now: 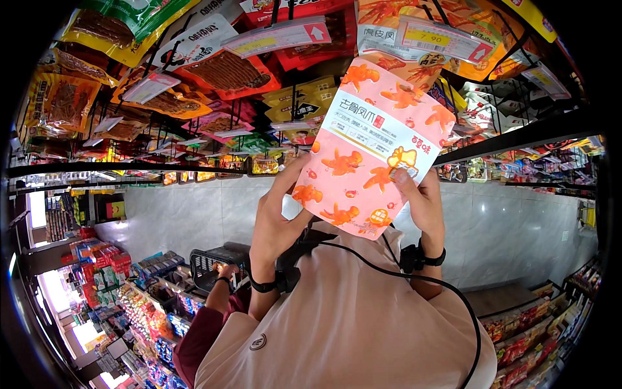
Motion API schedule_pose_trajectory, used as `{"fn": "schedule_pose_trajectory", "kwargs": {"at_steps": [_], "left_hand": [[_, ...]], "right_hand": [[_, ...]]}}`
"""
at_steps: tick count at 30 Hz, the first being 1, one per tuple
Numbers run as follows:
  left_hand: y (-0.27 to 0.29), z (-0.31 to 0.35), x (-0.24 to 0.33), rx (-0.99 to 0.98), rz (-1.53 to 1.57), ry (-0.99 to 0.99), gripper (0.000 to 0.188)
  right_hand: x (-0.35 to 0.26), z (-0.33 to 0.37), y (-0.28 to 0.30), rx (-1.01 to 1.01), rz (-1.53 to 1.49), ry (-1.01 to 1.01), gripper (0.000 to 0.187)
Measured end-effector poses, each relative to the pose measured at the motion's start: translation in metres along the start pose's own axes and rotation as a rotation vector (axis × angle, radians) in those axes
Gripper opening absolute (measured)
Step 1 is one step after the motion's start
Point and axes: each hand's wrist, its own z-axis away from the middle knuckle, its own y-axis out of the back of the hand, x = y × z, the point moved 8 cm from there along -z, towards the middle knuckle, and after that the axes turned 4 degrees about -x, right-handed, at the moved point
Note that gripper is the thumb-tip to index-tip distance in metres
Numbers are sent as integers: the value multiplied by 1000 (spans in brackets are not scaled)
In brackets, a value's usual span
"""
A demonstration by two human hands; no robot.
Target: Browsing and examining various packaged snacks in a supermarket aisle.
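A pink snack pouch (372,146) printed with orange shapes and a white label is held up in front of a rack of hanging packets. My left hand (275,217) grips its lower left edge, thumb on the front. My right hand (421,201) grips its lower right edge, thumb pressed on the front near an orange mark. Both wrists wear black bands, and a black cable (414,279) runs across my beige top.
Hanging snack packets (220,68) with price tags (278,35) fill the rack above. Shelves of goods (116,285) run along the lower left and lower right (538,337). Another person in a dark red sleeve (207,324) holds a black shopping basket (214,259).
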Motion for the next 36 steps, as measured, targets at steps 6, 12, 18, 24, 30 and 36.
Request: {"fn": "schedule_pose_trajectory", "kwargs": {"at_steps": [6,12,18,24,30,36], "left_hand": [[-9,-4,5,-118,-157,-151,73],[-21,-11,20,-179,-316,-240,88],[-32,-14,21,-289,-253,-214,115],[-19,-21,11,-216,66,-254,122],[-14,4,0,-209,671,22,118],[-1,41,-26,125,923,288,109]], "right_hand": [[10,-6,-5,-53,19,-23,36],[7,-13,-10,-72,60,-148,38],[-4,-22,-27,-188,157,-128,32],[-42,-27,-64,-361,121,183,28],[-57,-32,-85,-567,214,381,34],[-70,-35,-81,-444,66,366,30]]}}
